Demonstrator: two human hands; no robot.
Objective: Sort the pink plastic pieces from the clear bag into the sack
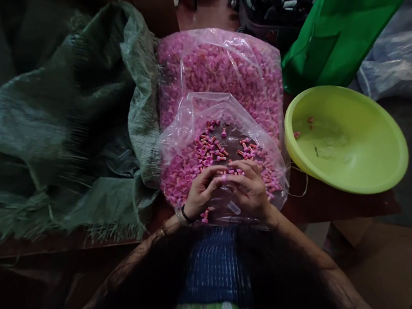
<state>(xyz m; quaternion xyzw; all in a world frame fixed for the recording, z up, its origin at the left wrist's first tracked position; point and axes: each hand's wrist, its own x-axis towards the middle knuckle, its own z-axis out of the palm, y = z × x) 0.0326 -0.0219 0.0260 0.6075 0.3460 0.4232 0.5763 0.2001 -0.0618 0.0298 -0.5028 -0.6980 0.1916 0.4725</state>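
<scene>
My left hand (pixel 200 192) and my right hand (pixel 251 191) meet over an open clear plastic bag (pixel 187 139). Their fingertips are pinched together around a small pink-capped piece (pixel 225 176), mostly hidden by the fingers. Many similar pieces, with pink heads and reddish ridged stems, lie in the bag; a loose cluster (pixel 210 147) spreads beyond my left fingers, and more pieces (pixel 175 176) are heaped on the left side. A small clear capsule-like object (pixel 233 207) lies below my right hand.
Behind stands a large clear bag (pixel 223 64) full of pink pieces. A yellow-green basin (pixel 361 172) at right holds a few pieces. Green woven sacking (pixel 47 151) covers the left. A green bag (pixel 322 48) and a dark container of black items (pixel 272 22) are at the back.
</scene>
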